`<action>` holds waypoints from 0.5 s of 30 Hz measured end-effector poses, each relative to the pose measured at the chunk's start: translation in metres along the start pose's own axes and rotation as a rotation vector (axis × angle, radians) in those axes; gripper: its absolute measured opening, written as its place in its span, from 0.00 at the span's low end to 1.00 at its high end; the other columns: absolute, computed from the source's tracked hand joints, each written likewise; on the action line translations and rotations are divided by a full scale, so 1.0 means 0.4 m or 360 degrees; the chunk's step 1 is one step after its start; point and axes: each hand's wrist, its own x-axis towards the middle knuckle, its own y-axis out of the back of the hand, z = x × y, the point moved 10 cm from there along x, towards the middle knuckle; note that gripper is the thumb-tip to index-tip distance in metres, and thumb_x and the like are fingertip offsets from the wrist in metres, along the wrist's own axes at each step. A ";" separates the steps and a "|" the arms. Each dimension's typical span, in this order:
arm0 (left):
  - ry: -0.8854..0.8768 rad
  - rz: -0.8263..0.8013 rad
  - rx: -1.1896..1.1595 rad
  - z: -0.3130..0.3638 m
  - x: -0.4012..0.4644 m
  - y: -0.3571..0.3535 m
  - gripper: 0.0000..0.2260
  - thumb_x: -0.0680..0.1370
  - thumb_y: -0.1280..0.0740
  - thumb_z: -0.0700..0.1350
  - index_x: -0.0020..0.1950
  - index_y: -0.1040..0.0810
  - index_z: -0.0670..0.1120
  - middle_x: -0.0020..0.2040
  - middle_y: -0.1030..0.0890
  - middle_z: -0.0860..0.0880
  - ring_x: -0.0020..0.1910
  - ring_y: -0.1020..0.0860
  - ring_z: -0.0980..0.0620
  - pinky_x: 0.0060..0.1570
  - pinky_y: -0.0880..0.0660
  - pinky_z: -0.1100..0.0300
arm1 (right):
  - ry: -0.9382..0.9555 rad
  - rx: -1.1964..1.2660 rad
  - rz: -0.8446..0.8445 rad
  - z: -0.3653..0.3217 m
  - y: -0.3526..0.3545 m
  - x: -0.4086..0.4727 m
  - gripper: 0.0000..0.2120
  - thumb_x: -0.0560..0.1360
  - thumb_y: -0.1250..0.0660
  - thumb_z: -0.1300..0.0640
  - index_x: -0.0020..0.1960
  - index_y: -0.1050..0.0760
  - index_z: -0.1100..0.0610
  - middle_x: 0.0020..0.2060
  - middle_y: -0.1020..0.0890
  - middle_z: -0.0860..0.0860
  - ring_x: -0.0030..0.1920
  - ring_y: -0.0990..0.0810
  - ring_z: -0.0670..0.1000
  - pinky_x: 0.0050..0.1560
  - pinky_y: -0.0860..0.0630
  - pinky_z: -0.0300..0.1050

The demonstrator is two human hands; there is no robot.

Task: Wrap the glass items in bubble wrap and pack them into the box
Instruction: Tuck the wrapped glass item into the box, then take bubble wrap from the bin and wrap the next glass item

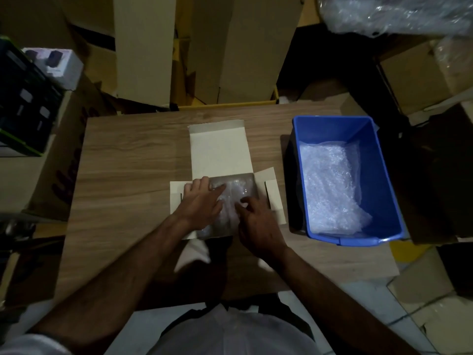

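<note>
A small white cardboard box (220, 155) lies open on the wooden table (128, 160), its lid flap folded back and side flaps spread. Inside it lies a bubble-wrapped bundle (234, 193); the glass under the wrap is hidden. My left hand (202, 201) rests on the box's left edge, its fingers stretched out and pressing on the bundle. My right hand (256, 221) sits over the box's near right part, fingers bent, fingertips touching the wrap.
A blue plastic bin (378, 175) holding loose bubble wrap (330, 188) stands on the table to the right of the box. Cardboard cartons surround the table. More plastic wrap (399, 14) lies at the top right.
</note>
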 end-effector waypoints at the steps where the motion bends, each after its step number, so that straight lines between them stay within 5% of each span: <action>1: 0.0020 0.0041 -0.0017 0.004 -0.010 0.007 0.26 0.78 0.47 0.59 0.76 0.31 0.55 0.59 0.26 0.44 0.56 0.27 0.44 0.53 0.32 0.49 | -0.0017 0.0005 0.0065 0.006 0.025 -0.001 0.24 0.74 0.43 0.55 0.67 0.24 0.61 0.63 0.22 0.62 0.58 0.22 0.61 0.54 0.21 0.53; 5: 0.0082 0.0080 -0.0156 0.050 -0.034 0.026 0.27 0.79 0.47 0.59 0.77 0.34 0.54 0.69 0.29 0.43 0.64 0.29 0.43 0.61 0.31 0.45 | -0.0067 0.0033 0.0218 0.042 0.114 -0.020 0.27 0.75 0.42 0.55 0.72 0.29 0.64 0.69 0.27 0.66 0.66 0.26 0.65 0.63 0.24 0.58; 10: 0.0012 0.0419 -0.0189 0.193 -0.048 0.114 0.25 0.78 0.39 0.55 0.75 0.28 0.49 0.71 0.28 0.39 0.64 0.25 0.38 0.62 0.34 0.43 | -0.0144 -0.0025 0.0411 0.130 0.230 -0.080 0.28 0.76 0.37 0.58 0.76 0.32 0.62 0.75 0.34 0.66 0.73 0.32 0.64 0.69 0.29 0.56; 15: -0.0009 0.0427 -0.0339 0.350 0.011 0.144 0.26 0.78 0.42 0.55 0.76 0.31 0.50 0.74 0.33 0.39 0.64 0.27 0.39 0.62 0.31 0.45 | -0.0243 -0.0089 0.0464 0.256 0.303 -0.156 0.30 0.78 0.36 0.57 0.78 0.36 0.60 0.78 0.38 0.65 0.76 0.35 0.64 0.72 0.32 0.56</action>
